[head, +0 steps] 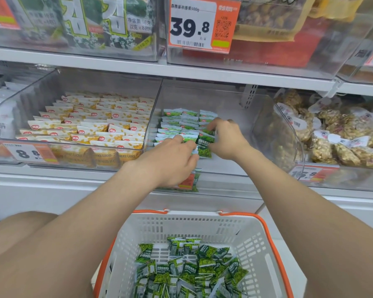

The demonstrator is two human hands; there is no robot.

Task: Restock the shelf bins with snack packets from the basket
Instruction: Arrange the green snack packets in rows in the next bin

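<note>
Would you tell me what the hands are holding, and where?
A green packet: left hand at its left edge, right hand at its right edge.

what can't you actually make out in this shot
Head view only:
- Middle bin's price tag: mostly behind the left hand.
- Whether the left hand grips a packet: its own knuckles hide the fingertips.
- Basket: near end cut off by the bottom edge.
- Small print on the green packets: too small.
</note>
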